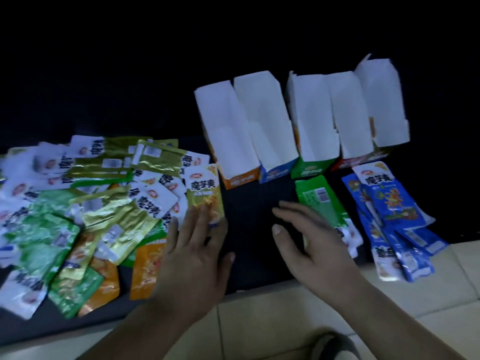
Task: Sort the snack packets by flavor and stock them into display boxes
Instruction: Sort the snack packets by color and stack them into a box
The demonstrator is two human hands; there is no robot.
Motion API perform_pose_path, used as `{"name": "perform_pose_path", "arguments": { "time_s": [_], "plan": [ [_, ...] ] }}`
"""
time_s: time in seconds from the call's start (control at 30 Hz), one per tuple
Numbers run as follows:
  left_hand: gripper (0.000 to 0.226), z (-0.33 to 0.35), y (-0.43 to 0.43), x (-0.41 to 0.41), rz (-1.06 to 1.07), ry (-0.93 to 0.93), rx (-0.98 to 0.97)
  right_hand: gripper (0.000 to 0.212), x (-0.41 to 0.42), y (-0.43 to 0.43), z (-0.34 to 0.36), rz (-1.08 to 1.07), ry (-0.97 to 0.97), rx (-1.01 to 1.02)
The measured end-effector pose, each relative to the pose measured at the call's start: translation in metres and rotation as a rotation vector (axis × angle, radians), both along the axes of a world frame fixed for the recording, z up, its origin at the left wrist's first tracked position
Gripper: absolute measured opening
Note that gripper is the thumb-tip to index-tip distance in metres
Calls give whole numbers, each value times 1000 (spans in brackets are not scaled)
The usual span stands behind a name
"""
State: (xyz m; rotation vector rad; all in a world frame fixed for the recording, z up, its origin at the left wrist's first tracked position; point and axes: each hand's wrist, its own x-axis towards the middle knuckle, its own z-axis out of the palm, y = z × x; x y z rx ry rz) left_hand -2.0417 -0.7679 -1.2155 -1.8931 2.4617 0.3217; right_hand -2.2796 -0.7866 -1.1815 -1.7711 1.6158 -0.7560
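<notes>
A mixed heap of snack packets (85, 203) in green, gold, orange and white covers the left of the dark mat. My left hand (197, 245) lies with straight fingers on a gold packet (206, 193) at the heap's right edge. My right hand (311, 237) hovers open with spread fingers just left of a green packet (319, 201). Several blue packets (394, 219) are stacked at the right. Behind them stand empty white-lined display boxes: orange-fronted (240, 179), blue-fronted (275, 172), green-fronted (311, 168) and red-fronted (355, 161).
The dark mat (254, 211) ends at a pale tiled floor (259, 323) near me. A bare strip of mat lies between my two hands. Everything beyond the boxes is black.
</notes>
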Motion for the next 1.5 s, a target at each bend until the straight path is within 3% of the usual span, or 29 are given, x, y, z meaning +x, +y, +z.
{"name": "perform_pose_path", "arguments": {
  "time_s": [0.17,0.33,0.4,0.5,0.63,0.73,0.8,0.93,1.03,1.1,1.23,1.37,1.43,1.5],
  "plan": [
    [55,-5,23,30,-68,116,13,44,64,-7,-7,193,-14,180],
    [45,6,31,76,56,172,-84,55,110,-19,-17,362,246,201],
    [46,6,38,99,135,127,-78,54,124,-17,-20,394,346,188],
    [45,3,50,124,128,154,-82,51,141,-11,-26,444,310,35],
    [35,7,46,141,197,187,-234,25,150,-16,-29,318,179,-4],
    [41,11,33,151,299,303,-271,15,150,-22,-30,217,133,3],
    [42,12,24,156,365,332,-262,19,148,-22,-33,182,116,6],
    [57,13,10,161,393,219,-181,36,148,-20,-34,131,178,74],
    [67,17,-3,162,448,181,-28,49,149,-21,-27,163,397,-3],
    [68,22,-10,160,486,185,71,52,147,-22,-23,169,441,-15],
    [42,31,-17,159,590,294,92,62,141,-26,-15,70,263,137],
    [21,44,-13,157,627,399,-91,61,139,-25,-7,-17,-3,196],
    [18,58,-9,147,721,597,-171,59,140,-21,-2,-78,-191,257],
    [10,70,-3,123,827,940,-74,59,146,-16,5,-100,-323,299]
  ]
}}
